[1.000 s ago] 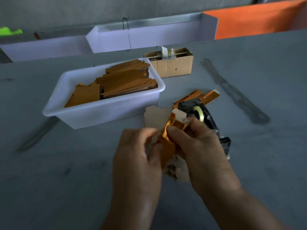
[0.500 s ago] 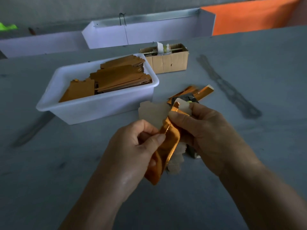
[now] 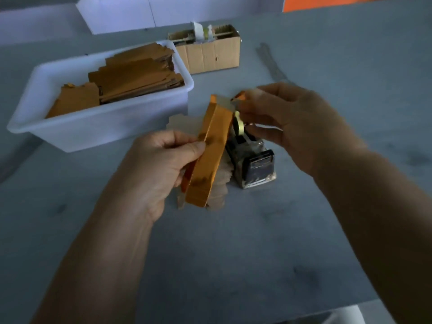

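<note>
Left hand (image 3: 159,167) pinches the gold carton (image 3: 210,157) at mid-length, thumb on the face and fingers behind, holding it tilted off the table (image 3: 233,253); likely to steady it while the far end is worked. Right hand (image 3: 287,127) is curled at that end, forefinger on the pale flap (image 3: 225,102), thumb lower by the tape roll (image 3: 239,123). Blur hides whether it pinches anything. Dispenser (image 3: 254,164) sits just behind the carton, handy for sealing. Pale blanks (image 3: 182,122) lie flat under the work. A white tub (image 3: 105,129) of flat stock (image 3: 135,76) stands near on the left, with a cardboard box (image 3: 210,57) behind it. Table is grey and scuffed, light dim. At the far edge are white trays (image 3: 121,15) and an orange panel (image 3: 350,2).
</note>
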`<action>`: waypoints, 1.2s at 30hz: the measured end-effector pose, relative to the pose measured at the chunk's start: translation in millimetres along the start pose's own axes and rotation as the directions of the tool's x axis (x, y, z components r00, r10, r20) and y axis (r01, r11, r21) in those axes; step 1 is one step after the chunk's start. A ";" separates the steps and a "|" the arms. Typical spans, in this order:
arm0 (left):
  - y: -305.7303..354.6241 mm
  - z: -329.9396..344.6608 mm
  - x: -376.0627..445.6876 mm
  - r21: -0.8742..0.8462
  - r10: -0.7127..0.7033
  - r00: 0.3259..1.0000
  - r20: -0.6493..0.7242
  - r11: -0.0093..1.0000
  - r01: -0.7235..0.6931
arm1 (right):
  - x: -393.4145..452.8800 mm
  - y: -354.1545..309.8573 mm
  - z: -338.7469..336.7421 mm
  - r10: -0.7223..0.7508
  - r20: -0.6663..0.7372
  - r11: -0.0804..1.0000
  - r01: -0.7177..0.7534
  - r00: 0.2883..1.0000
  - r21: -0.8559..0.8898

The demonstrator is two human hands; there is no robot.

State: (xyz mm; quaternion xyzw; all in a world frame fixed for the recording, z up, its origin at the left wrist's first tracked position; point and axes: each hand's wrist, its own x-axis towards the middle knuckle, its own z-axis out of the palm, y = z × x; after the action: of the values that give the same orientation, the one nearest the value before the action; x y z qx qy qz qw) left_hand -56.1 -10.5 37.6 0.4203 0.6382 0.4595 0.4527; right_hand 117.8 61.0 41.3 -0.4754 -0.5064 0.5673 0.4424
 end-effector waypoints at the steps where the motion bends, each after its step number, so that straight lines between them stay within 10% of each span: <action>1: -2.0 -2.1 0.5 -0.004 -0.007 1.000 -0.017 1.000 0.007 | 0.5 0.6 -8.4 -0.018 -0.087 0.999 0.014 0.996 -0.051; 7: -16.0 -3.4 11.0 -0.013 -0.069 0.996 -0.057 0.998 0.068 | -8.4 29.2 -35.3 0.120 -0.122 0.947 -0.150 0.985 -0.283; 36: -21.7 45.3 -11.6 -0.192 -0.032 0.999 0.013 0.981 0.034 | -11.0 42.5 -11.0 0.126 -0.085 0.936 -0.147 0.988 -0.320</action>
State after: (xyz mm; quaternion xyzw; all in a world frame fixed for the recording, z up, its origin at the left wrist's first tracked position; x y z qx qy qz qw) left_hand -12.3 -17.1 11.2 0.3666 0.5955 0.5092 0.5017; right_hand 129.5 47.8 -0.4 -0.5933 -0.5447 0.4901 0.3331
